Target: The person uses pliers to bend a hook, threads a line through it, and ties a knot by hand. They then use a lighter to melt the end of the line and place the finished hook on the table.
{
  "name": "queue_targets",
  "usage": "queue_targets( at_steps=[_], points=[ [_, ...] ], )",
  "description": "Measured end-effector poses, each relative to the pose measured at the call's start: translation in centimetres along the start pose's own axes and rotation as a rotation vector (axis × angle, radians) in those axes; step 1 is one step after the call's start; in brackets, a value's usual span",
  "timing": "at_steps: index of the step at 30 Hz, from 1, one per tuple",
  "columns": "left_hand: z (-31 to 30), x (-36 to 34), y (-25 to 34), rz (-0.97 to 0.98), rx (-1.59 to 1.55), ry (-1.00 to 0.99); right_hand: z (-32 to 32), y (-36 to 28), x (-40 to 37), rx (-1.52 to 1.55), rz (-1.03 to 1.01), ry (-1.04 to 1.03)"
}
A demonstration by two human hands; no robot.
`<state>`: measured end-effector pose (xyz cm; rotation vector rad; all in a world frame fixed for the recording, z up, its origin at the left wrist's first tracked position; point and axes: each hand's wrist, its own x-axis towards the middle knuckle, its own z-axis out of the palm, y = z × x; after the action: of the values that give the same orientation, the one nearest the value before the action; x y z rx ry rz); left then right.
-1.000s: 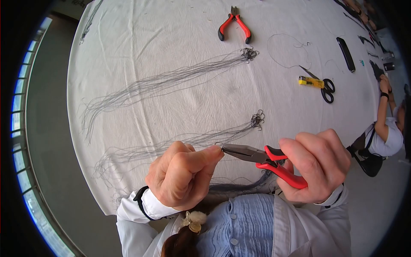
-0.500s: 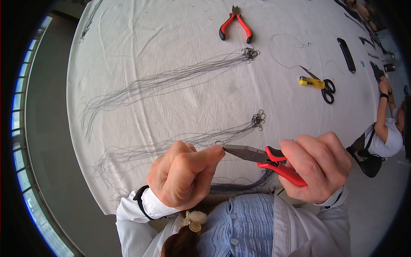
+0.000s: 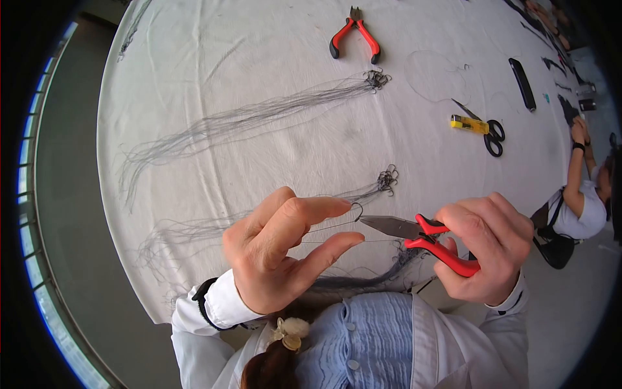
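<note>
Left hand (image 3: 278, 253) loosened, index and thumb spread apart, no pinch; small wire hook (image 3: 356, 209) just at index fingertip, its thin line (image 3: 324, 227) running back between those 2 digits. Right hand (image 3: 489, 249) clenched round red-handled pliers (image 3: 414, 230), jaws look closed, tip near wire hook, not touching. Beyond, on white cloth (image 3: 194, 78): near hook bundle (image 3: 387, 178), far hook bundle (image 3: 378, 79), spare pliers (image 3: 353, 39), scissors (image 3: 494, 136)

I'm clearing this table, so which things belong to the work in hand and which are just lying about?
In hand: left hand, with a hook at its index fingertip and its thin line; right hand gripping the red-handled pliers.
Lying about: far bundle of hooked lines, near bundle of hooked lines, red cutters, scissors, yellow tool, black bar.
</note>
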<state>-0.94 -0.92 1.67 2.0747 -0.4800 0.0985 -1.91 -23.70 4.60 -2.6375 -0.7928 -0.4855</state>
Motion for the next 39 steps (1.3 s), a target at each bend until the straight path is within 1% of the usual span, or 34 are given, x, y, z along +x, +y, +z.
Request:
queue_targets(
  at_steps=[3,5,7,10,12,14,15,17,18,20,23,25,27,28,30,31,32,34,35,36,38,39],
  points=[
    [-0.2,-0.2,-0.3,0.047,0.029,-0.031,-0.3,0.0,0.0,0.037,0.007,-0.049],
    [-0.1,-0.5,-0.5,0.059,0.047,-0.036,-0.6,0.0,0.1,0.127,0.028,-0.144],
    [-0.2,-0.7,-0.5,0.069,0.063,-0.043,-0.7,0.1,0.2,0.180,0.052,-0.172],
    [-0.5,-0.5,-0.2,0.095,0.088,-0.105,-1.0,0.4,0.4,0.260,0.070,-0.231],
    [-0.1,-0.4,0.0,-0.039,-0.118,-0.091,-1.0,0.7,0.5,0.284,0.074,-0.265],
    [0.0,-0.4,-0.2,-0.041,-0.170,-0.082,-1.0,1.0,0.5,0.433,0.148,-0.349],
    [0.1,-0.4,-0.2,-0.049,-0.223,-0.066,-1.0,1.1,0.5,0.432,0.151,-0.346],
    [0.0,-0.5,-0.1,-0.071,-0.250,-0.073,-0.9,1.2,0.4,0.570,0.214,-0.382],
    [-0.1,-0.5,-0.1,-0.095,-0.277,-0.076,-0.9,1.2,0.4,0.571,0.217,-0.381],
    [-0.1,-0.4,-0.5,-0.083,-0.304,-0.100,-1.0,1.3,0.4,0.612,0.241,-0.424],
    [-0.2,-0.2,-0.7,-0.084,-0.316,-0.136,-0.7,1.4,0.2,0.643,0.264,-0.420],
    [-0.2,0.1,-0.5,-0.094,-0.300,-0.148,-0.8,1.5,0.3,0.611,0.265,-0.408],
    [-0.5,0.4,0.0,-0.201,-0.301,-0.129,-0.9,1.6,0.3,0.578,0.266,-0.395],
    [-0.6,0.6,0.0,-0.198,-0.302,-0.127,-1.0,1.7,0.2,0.540,0.257,-0.376],
    [-1.2,0.9,-0.2,-0.122,-0.057,-0.193,-1.1,1.6,0.2,0.503,0.247,-0.361],
    [-1.7,0.6,-0.8,-0.094,-0.031,-0.253,-1.3,1.4,0.2,0.427,0.209,-0.341],
    [-1.9,0.5,-1.0,-0.098,-0.034,-0.253,-1.4,1.2,0.2,0.352,0.171,-0.322],
    [-2.1,0.8,-1.3,-0.189,-0.412,-0.335,-1.6,1.1,0.1,0.341,0.161,-0.328],
    [-2.2,1.0,-1.8,-0.200,-0.585,-0.387,-1.6,1.1,0.1,0.329,0.150,-0.328],
    [-1.7,1.0,-1.9,-0.203,-0.586,-0.387,-1.4,1.3,-0.1,0.331,0.151,-0.329],
    [-0.3,1.0,-2.1,-0.153,-1.188,-0.136,-0.9,1.6,-0.5,0.348,0.170,-0.268],
    [-0.2,1.0,-2.0,-0.155,-1.188,-0.137,-0.8,1.7,-0.4,0.349,0.171,-0.268]
  ],
)
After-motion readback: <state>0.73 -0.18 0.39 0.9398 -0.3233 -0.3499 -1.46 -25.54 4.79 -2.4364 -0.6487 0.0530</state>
